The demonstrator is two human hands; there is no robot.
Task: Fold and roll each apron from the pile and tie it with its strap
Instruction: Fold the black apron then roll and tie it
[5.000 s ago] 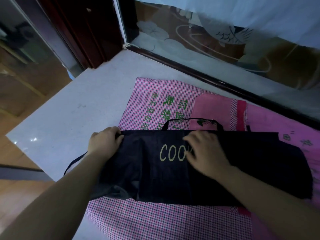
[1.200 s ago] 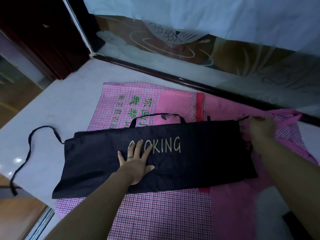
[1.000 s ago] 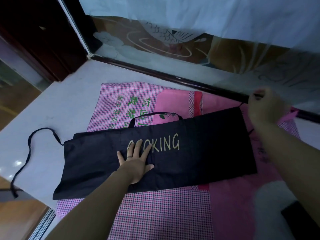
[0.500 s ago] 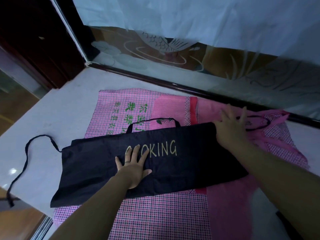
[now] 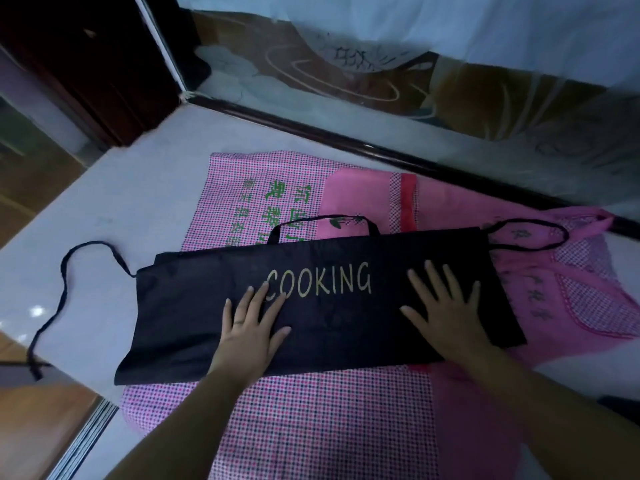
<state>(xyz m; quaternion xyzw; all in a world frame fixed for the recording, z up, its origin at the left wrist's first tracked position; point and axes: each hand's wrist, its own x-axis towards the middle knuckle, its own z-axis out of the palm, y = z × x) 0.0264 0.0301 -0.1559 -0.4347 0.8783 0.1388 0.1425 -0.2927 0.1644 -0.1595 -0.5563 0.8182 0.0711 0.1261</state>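
1. The black apron is folded into one long flat band, with "COOKING" in pale yellow letters across its middle.
2. It lies across the pink aprons on the white table.
3. The left hand and the right hand press flat on it, well apart, fingers straight and spread.
4. Three black straps show: a long strap trailing left, a neck loop at the far edge and a right loop.
5. At least two pink aprons lie beneath.

folded apron on apron pile | both hands atop | pile on table
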